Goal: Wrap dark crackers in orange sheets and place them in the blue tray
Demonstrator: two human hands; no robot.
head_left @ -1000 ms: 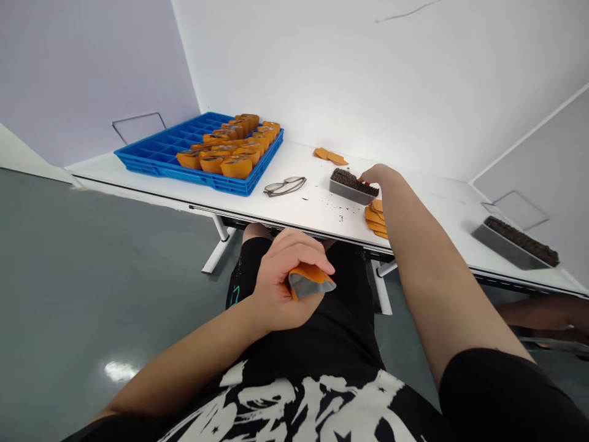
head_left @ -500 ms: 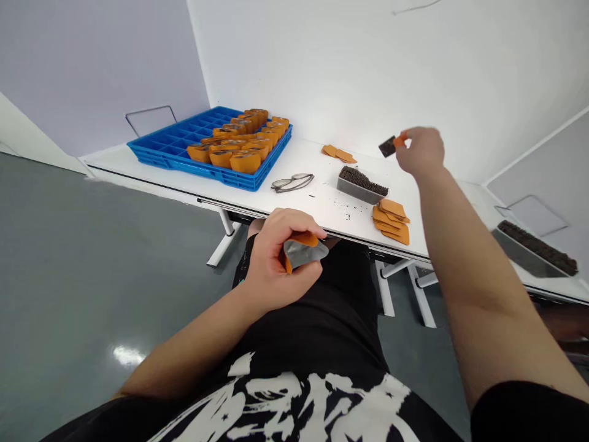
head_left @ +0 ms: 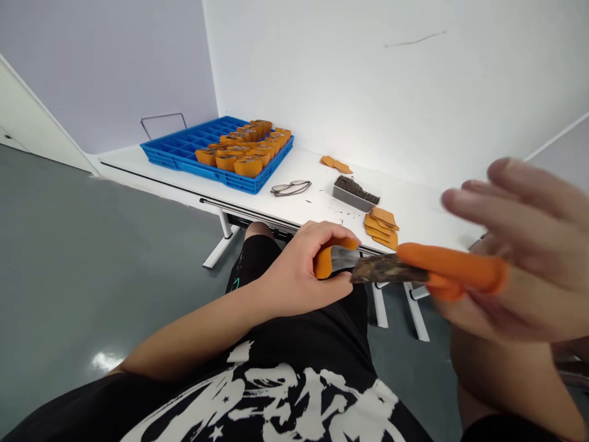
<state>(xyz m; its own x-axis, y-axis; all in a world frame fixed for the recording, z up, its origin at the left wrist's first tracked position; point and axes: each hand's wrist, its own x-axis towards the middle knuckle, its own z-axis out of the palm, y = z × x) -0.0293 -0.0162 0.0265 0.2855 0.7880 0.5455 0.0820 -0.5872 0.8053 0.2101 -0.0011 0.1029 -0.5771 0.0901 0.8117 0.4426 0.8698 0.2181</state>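
Observation:
Low over my lap, my left hand [head_left: 317, 264] is curled round an orange pouch [head_left: 323, 264], whose silver-lined mouth gapes to the right. At that mouth is the tip of a dark brown flat piece [head_left: 389, 269]; whether it is inside I cannot tell. My right hand [head_left: 524, 270] pinches the piece between thumb and forefinger, both in orange finger covers [head_left: 455, 265], with the other fingers raised and blurred. Behind them on the table, a grey metal tin [head_left: 353, 201] holds a row of similar dark pieces. Flat orange pouches [head_left: 381, 227] lie stacked beside the tin.
A blue divided tray [head_left: 184, 161] stands at the table's left, with several upright, filled-looking orange pouches [head_left: 248, 166] in its right part. Eyeglasses [head_left: 291, 188] lie between tray and tin. More flat pouches [head_left: 335, 164] lie near the wall, and dark crumbs dot the white tabletop [head_left: 317, 209].
My right hand has come from above the table down and towards me, bringing the dark piece to the pouch's mouth. My left hand has shifted slightly right with the pouch.

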